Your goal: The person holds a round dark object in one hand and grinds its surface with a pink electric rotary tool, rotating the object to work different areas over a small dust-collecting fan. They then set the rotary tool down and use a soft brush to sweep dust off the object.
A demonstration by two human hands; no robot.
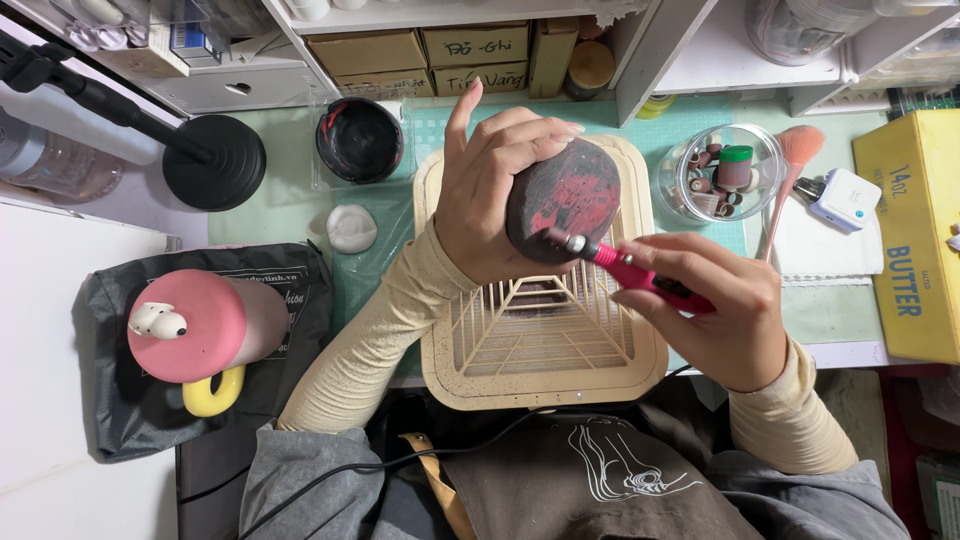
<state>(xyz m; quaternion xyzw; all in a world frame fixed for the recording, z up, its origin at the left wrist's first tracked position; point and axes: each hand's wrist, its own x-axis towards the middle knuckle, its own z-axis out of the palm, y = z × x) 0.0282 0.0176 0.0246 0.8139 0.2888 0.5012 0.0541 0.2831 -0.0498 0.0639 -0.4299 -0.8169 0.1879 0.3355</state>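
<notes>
The left hand (490,190) grips the dark oval red-stained piece (563,212); the right hand (715,310) pinches the pink rotary pen tool (630,270). Best to keep the tip light, above the beige slatted dust box (545,360).

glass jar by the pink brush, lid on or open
Open. The round clear glass jar shows no lid; you look straight in at small sanding bands and a green-capped piece. It stands upright beside the pink brush.

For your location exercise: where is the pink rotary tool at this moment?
In the head view, the pink rotary tool sits right of centre in the right hand, its tip against the dark oval piece held by the left hand, above the beige slatted tray.
</notes>
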